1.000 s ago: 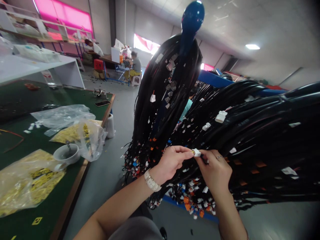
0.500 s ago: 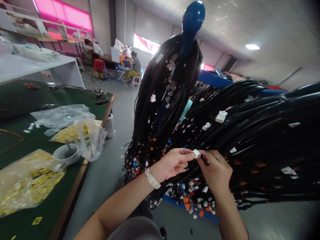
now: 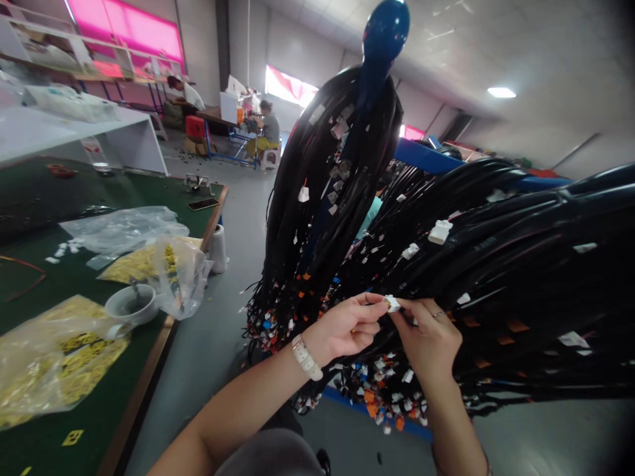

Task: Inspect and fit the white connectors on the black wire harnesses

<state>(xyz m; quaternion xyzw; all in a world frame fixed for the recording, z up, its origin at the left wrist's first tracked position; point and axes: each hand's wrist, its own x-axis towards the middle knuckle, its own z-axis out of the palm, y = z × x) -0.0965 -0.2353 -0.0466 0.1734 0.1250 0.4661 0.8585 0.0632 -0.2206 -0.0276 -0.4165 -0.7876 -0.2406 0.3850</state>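
Between my two hands is a small white plastic connector [image 3: 391,303], pinched by fingertips from both sides. My left hand [image 3: 350,325], with a pale watch strap on the wrist, closes thumb and forefinger at the connector's left edge, where a bit of yellow shows. My right hand [image 3: 429,337], with a ring on one finger, grips the connector's right side. Right behind them hang thick bundles of black wire harnesses [image 3: 496,258], with white, orange and blue connectors along them and at their ends. Another white connector [image 3: 440,231] sits on the bundle above my right hand.
A blue rack post with a rounded top [image 3: 385,30] holds a looped harness bundle. At left, a green-topped table [image 3: 143,350] bears bags of small yellow parts [image 3: 79,350], a white cup [image 3: 131,304] and a phone [image 3: 203,204]. People sit at benches farther back.
My left hand has shifted slightly to the right, its fingers tighter at the connector, and a yellow bit now shows there. My right hand stays nearly in place.
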